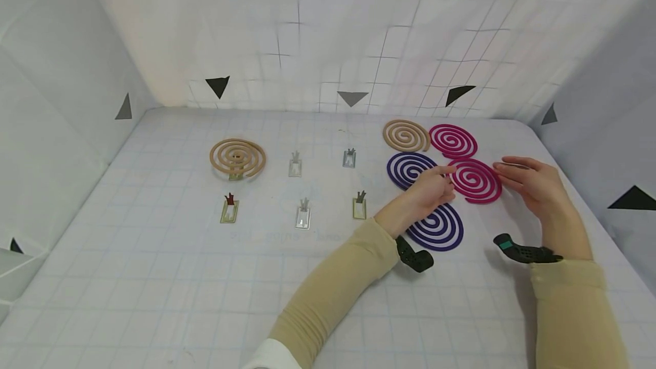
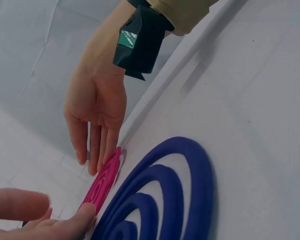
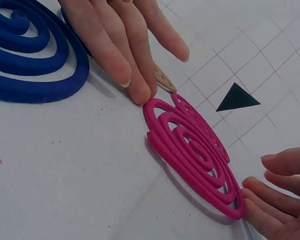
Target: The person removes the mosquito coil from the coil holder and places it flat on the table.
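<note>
In the head view, a pink mosquito coil lies between my two hands at the right of the table. My left hand reaches over the blue coils, its fingertips at the pink coil's left edge. At the opposite edge, the extended fingers of my right hand touch the rim. In the right wrist view, the pink coil is tilted, with a shadow beneath its near edge. One blue coil is partly covered by my left hand; another blue coil lies nearer me.
A tan coil and a second pink coil lie behind. At left, another tan coil sits on a small metal stand. Several similar stands, including a red-tipped stand, spread across the white gridded table. White sheets enclose the sides.
</note>
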`<act>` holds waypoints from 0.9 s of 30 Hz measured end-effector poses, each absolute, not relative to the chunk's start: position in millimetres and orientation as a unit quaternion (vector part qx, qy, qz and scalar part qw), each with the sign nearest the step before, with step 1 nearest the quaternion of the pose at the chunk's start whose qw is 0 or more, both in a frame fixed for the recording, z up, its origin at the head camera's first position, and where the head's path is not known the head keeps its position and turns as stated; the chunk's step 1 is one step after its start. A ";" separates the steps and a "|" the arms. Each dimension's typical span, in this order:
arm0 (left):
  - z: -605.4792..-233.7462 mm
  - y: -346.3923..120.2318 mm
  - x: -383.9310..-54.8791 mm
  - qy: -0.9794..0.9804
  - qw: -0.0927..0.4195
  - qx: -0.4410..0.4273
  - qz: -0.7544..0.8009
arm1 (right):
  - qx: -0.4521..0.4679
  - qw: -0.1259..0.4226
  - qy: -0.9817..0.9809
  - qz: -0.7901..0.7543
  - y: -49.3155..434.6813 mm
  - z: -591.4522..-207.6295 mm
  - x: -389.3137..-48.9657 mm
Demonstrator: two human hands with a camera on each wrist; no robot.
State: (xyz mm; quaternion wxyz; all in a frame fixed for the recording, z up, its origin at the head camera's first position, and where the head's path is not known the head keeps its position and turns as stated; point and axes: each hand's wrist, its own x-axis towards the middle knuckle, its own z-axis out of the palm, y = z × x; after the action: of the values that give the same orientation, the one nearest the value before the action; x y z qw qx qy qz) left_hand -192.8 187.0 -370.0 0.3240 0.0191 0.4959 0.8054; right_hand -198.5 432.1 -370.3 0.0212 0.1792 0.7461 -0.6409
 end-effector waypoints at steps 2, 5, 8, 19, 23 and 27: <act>-371.4 187.4 -193.5 0.497 0.322 0.018 0.805 | 0.179 0.019 0.733 -0.656 432.3 -371.3 -198.0; -372.8 187.8 -194.5 0.498 0.321 0.016 0.806 | 0.178 0.019 0.727 -0.662 433.3 -372.5 -197.4; -373.1 187.4 -194.9 0.501 0.318 0.018 0.804 | 0.178 0.021 0.731 -0.658 434.0 -372.7 -196.9; -368.8 183.9 -192.7 0.504 0.323 0.025 0.801 | 0.186 0.025 0.758 -0.625 434.6 -369.5 -196.8; -368.5 185.1 -192.5 0.505 0.321 0.020 0.801 | 0.189 0.021 0.753 -0.630 432.2 -370.1 -197.2; -369.6 185.3 -193.2 0.507 0.321 0.022 0.800 | 0.195 0.018 0.751 -0.630 430.5 -370.8 -197.6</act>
State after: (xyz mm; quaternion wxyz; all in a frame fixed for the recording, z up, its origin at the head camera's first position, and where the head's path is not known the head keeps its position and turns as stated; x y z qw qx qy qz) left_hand -193.2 185.3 -369.6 0.3208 0.0225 0.5070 0.7997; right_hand -197.6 430.5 -370.8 0.0182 0.1946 0.7512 -0.6304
